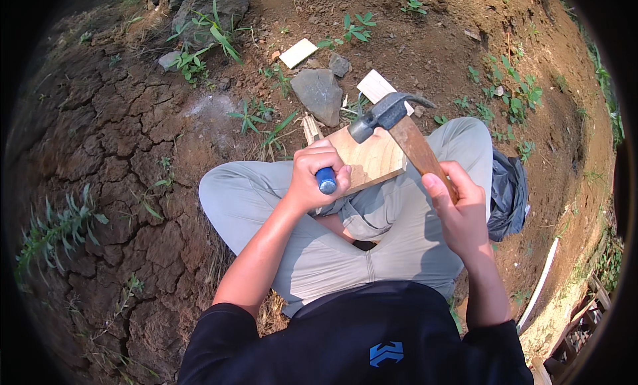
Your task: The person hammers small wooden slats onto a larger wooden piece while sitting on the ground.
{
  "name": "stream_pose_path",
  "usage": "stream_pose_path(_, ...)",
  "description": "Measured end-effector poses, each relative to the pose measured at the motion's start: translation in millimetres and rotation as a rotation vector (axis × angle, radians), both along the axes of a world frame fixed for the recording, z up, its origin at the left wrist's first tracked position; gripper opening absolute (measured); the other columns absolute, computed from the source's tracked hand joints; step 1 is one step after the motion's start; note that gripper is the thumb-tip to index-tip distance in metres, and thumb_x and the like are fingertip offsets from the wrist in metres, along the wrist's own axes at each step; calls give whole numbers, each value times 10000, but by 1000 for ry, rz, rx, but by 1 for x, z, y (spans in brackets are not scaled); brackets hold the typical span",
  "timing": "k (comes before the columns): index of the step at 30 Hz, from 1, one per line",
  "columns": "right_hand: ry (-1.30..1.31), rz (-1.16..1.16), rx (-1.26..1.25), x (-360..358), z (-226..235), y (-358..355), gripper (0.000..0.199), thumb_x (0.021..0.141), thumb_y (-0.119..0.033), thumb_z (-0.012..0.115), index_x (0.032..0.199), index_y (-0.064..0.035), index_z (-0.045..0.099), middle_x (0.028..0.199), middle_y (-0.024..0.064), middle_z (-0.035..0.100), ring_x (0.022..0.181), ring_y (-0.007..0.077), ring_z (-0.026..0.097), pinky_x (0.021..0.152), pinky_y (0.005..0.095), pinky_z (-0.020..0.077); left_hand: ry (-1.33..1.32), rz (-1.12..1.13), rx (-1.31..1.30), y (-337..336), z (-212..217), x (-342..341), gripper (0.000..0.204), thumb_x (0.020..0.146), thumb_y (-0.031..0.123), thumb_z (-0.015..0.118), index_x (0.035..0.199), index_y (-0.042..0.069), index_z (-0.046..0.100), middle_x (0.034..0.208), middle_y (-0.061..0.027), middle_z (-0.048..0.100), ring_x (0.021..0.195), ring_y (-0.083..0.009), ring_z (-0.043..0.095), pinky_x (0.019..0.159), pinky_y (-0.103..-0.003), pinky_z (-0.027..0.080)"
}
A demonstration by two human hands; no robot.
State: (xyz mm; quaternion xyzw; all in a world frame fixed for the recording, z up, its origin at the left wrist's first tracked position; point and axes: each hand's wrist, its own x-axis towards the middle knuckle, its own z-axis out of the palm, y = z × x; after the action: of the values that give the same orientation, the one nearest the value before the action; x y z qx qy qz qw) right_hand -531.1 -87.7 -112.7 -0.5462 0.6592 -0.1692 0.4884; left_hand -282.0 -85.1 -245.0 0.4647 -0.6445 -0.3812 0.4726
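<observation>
Square the hammer (411, 136) to the blue-handled tool (325, 180)

The work appears to be striking the blue-handled tool into the wooden board (372, 152), so accuracy should matter more than force. The fingers of the left hand (310, 167) are curled tight round the blue handle, leaving its rounded end exposed. That end is a small target: the grip is best kept low, with the thumb and knuckles clear of the swing. The fingers of the right hand (460, 205) are closed round the lower part of the hammer's wooden handle, a good place for control. Short, straight taps would suit, since the board rests across crossed legs in grey trousers (372, 265) and may shift or bounce. A firmer support would be safer, and the tool's edge should point away from the thighs.

The board is pale, flat and straight-edged, with curving grain and a darker, ragged patch near the left hand. The tool's working end is hidden by the hand, so it may be a chisel. The hammer's dark metal head is above the board, apart from the blue handle, its striking face to the left and its curved claw to the right.
</observation>
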Motion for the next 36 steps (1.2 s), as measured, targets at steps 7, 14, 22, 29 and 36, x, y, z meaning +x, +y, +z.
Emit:
stream_pose_path(7, -13, 272, -340, -10, -24, 91, 327, 935, -296, 697, 1023, 7, 611, 667, 115, 596, 529, 241, 594, 518, 325, 453, -12, -43, -49, 3, -1, -11, 193, 666, 34, 712, 575, 63, 545, 546, -50, 508, 540, -230, 467, 521, -350, 385)
stream_pose_path(14, 73, 311, -234, 8, -33, 90, 437, 927, -391, 682, 1041, 22, 601, 667, 137, 598, 542, 312, 616, 508, 373, 478, 35, -55, -65, 7, -12, -8, 186, 684, 43, 699, 579, 57, 547, 550, -50, 508, 547, -229, 476, 530, -357, 395)
stream_pose_path(22, 141, 336, -222, 16, -27, 88, 310, 946, -278, 684, 1080, -10, 605, 683, 159, 620, 565, 344, 636, 512, 390, 483, 86, 32, -60, 1, -9, -1, 243, 669, 46, 699, 560, 52, 482, 539, -66, 468, 533, -254, 444, 525, -372, 380)
stream_pose_path(29, 152, 280, -91, 18, -17, 87, 335, 942, -293, 688, 1105, -12, 604, 729, 172, 640, 593, 349, 643, 547, 388, 501, 111, 49, -60, -3, -17, 2, 229, 684, 39, 692, 574, 46, 491, 543, -69, 466, 533, -251, 445, 530, -372, 379)
stream_pose_path(36, 165, 271, -128, 20, -24, 81, 315, 951, -260, 676, 1083, 16, 603, 709, 133, 629, 591, 257, 639, 561, 338, 496, 117, 94, -67, -6, -10, 3, 225, 698, 34, 694, 575, 42, 506, 543, -63, 468, 527, -242, 444, 534, -356, 383)
